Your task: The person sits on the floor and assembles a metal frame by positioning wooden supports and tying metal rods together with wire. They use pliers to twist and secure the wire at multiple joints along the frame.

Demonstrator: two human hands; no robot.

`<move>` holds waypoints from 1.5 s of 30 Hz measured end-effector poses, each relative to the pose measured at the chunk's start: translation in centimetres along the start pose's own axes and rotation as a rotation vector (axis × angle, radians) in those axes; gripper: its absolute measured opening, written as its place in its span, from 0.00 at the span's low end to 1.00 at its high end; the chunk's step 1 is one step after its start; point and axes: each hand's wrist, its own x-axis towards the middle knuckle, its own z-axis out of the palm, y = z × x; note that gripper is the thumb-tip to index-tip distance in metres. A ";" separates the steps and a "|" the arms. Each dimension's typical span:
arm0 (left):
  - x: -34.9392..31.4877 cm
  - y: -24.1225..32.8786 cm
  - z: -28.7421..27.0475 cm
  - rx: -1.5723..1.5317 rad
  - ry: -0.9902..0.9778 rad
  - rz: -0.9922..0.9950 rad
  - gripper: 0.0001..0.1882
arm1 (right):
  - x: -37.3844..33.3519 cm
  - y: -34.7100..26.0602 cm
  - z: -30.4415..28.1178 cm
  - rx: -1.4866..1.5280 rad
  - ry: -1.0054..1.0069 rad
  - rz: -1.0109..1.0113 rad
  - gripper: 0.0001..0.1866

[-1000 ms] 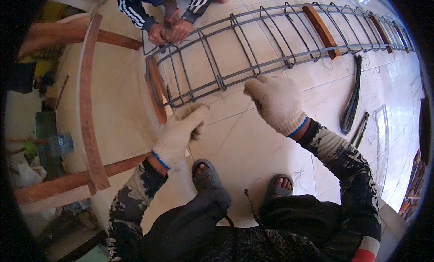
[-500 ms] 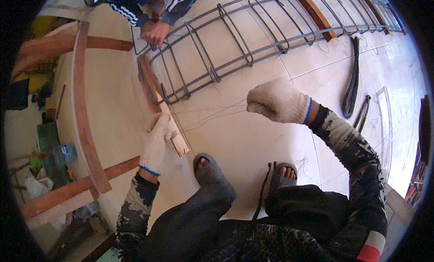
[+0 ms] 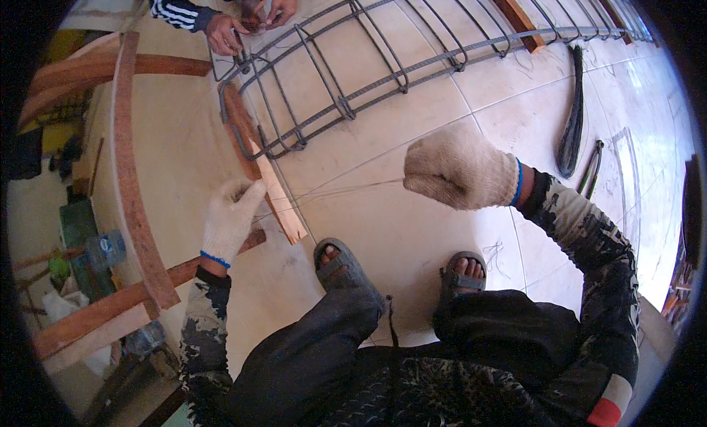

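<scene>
Several thin strands of tie wire [image 3: 350, 189] stretch between my gloved hands above the tiled floor. My right hand [image 3: 460, 169], in a white knit glove, is closed round one end of the strands. My left hand [image 3: 232, 217], gloved the same way, has its fingers pinched together at the other end; just where the wire runs in its grip is partly hidden. Ahead lies a long rebar cage [image 3: 342, 109] with rectangular stirrups, apart from both hands. A wooden block [image 3: 283, 206] under the cage's near-left end reaches out beside my left hand.
A co-worker's bare hands [image 3: 223, 35] are at the cage's far-left corner. A dark wire bundle [image 3: 571, 125] and a long-handled hand tool [image 3: 591, 169] lie at right. A wooden frame [image 3: 127, 162] stands left. My sandalled feet [image 3: 339, 272] are below the wire.
My left hand has shifted left and slightly up, and my right hand a little right. The strands are drawn closer together. The co-worker's hands have moved up and apart.
</scene>
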 end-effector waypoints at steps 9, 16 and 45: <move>1.5 -2.1 0.7 -0.481 -0.347 -0.025 0.23 | -1.3 0.4 -2.4 -0.191 0.125 0.119 0.08; 2.7 3.8 6.2 0.218 -0.414 0.364 0.20 | -2.5 -0.7 -6.1 0.091 0.165 0.276 0.09; 1.5 9.4 16.1 -0.250 -0.910 0.442 0.24 | -1.7 -0.2 -8.8 0.557 0.672 0.430 0.20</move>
